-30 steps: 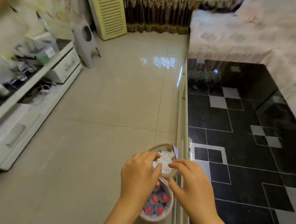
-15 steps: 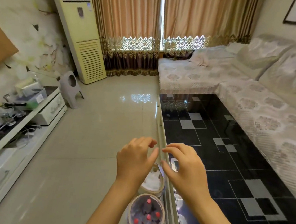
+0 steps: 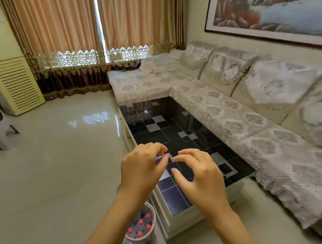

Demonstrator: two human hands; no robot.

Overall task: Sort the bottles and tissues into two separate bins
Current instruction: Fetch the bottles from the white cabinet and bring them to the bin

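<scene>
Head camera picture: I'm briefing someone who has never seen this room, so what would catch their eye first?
Two bare hands fill the middle: the left hand and right hand are raised close together with fingers curled, holding nothing that shows. Behind them lies a glossy black coffee table, with a long pale patterned sofa along its right side. Low down, on the floor by the table's near corner, stands a bin of bottles with red caps.
</scene>
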